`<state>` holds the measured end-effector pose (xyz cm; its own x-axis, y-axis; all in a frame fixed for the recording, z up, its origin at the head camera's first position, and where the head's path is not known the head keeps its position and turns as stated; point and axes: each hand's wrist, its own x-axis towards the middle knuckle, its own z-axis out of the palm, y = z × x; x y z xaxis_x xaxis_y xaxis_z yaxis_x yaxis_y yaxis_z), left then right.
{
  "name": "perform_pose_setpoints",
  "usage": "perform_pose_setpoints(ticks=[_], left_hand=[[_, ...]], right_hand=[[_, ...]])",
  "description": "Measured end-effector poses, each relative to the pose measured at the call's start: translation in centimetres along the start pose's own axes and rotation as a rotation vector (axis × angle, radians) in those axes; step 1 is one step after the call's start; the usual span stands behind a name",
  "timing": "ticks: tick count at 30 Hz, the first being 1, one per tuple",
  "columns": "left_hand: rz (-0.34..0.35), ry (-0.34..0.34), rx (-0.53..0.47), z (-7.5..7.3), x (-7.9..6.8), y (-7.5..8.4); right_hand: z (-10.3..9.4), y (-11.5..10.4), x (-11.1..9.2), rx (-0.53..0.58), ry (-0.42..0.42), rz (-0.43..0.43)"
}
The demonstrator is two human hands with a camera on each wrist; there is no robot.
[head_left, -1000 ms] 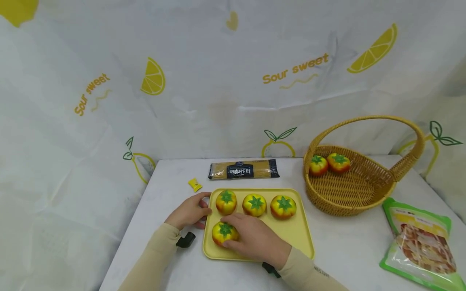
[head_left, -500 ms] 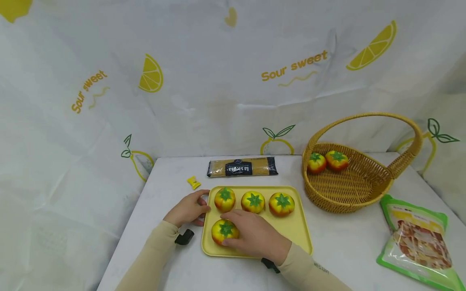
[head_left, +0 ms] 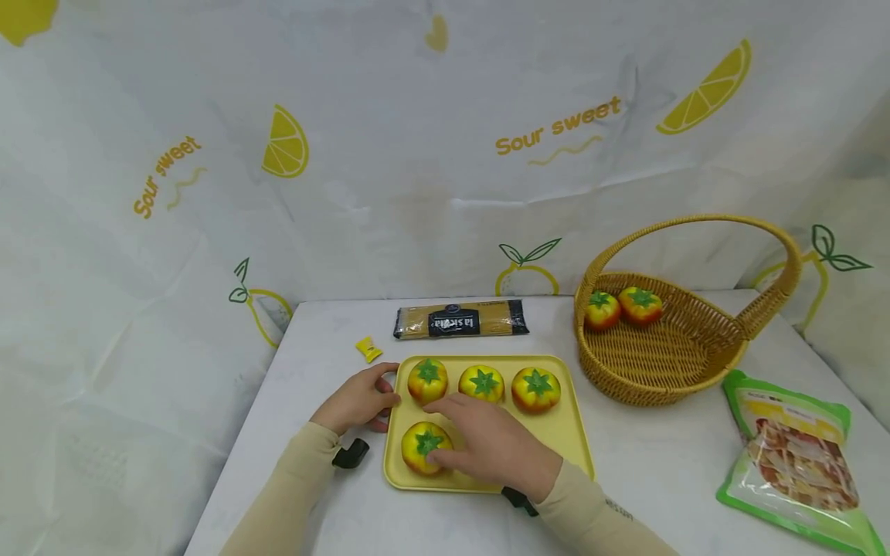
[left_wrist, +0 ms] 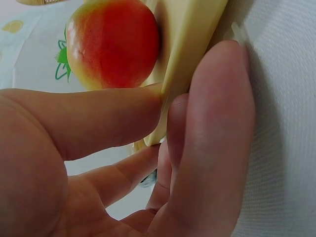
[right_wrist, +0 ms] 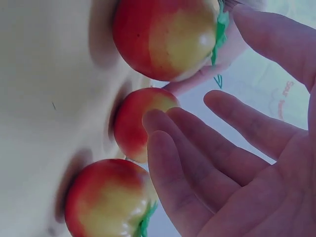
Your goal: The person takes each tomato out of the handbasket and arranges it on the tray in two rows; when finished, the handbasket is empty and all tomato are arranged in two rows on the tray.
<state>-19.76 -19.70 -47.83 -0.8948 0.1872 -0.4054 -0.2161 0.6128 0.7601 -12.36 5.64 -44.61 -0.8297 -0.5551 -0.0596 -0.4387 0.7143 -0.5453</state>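
A pale yellow tray (head_left: 514, 455) lies on the white table, and my left hand (head_left: 356, 401) pinches its left edge. In the left wrist view, the thumb (left_wrist: 113, 118) lies on the rim with other fingers on the outer side. Three red-and-yellow tomatoes with green star-shaped tops form the tray's back row: a left one (head_left: 427, 378), a middle one (head_left: 480, 380) and a right one (head_left: 536, 390). A fourth tomato (head_left: 420, 454) sits front left. Over it hovers my right hand (head_left: 497, 444), fingers spread; the right wrist view shows a gap between that hand and the nearest tomato (right_wrist: 165, 34).
A wicker basket (head_left: 653, 394) with a tall handle stands at the back right, two tomatoes (head_left: 640, 307) inside. A green-edged food bag (head_left: 799, 463) lies in front of it. Behind the tray are a pasta packet (head_left: 459, 320) and a small yellow wrapped candy (head_left: 368, 349).
My right hand has loosened from the front-left tomato and lifted slightly, its fingers now apart from it. That tomato stays on the tray. The left hand keeps its hold on the tray edge.
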Motion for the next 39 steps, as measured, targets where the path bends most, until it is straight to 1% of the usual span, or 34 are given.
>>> perform_pose_setpoints(ticks=[3, 5, 10, 13, 17, 20, 25, 29, 34, 39], left_hand=[[0.0, 0.003, 0.002, 0.0, 0.2, -0.1], [-0.002, 0.006, 0.007, -0.1, 0.2, -0.2], [-0.014, 0.002, 0.012, -0.2, 0.1, -0.2], [-0.02, 0.007, 0.015, -0.3, 0.0, -0.1], [-0.012, 0.017, 0.032, -0.5, -0.1, -0.1], [-0.009, 0.019, 0.037, -0.6, -0.2, 0.0], [-0.007, 0.022, 0.032, -0.7, -0.2, 0.0], [-0.013, 0.021, 0.027, -0.4, -0.2, -0.1], [-0.015, 0.018, 0.021, 0.0, -0.3, -0.3], [0.004, 0.015, 0.017, 0.1, -0.4, -0.2]], right_hand=[[-0.7, 0.2, -0.3, 0.015, 0.02, -0.001], [-1.5, 0.4, -0.6, 0.046, 0.044, 0.002], [-4.4, 1.8, -2.2, 0.088, 0.163, 0.024], [-6.8, 3.8, -3.5, 0.053, 0.228, 0.057], [-10.3, 7.0, -5.5, -0.046, 0.312, 0.1], [-13.0, 9.5, -6.9, -0.11, 0.353, 0.159], [-16.9, 13.8, -8.4, -0.129, 0.36, 0.268], [-19.0, 17.3, -9.0, -0.149, 0.332, 0.328], [-20.6, 20.4, -8.9, -0.143, 0.286, 0.378], [-21.2, 22.3, -8.7, -0.101, 0.261, 0.448]])
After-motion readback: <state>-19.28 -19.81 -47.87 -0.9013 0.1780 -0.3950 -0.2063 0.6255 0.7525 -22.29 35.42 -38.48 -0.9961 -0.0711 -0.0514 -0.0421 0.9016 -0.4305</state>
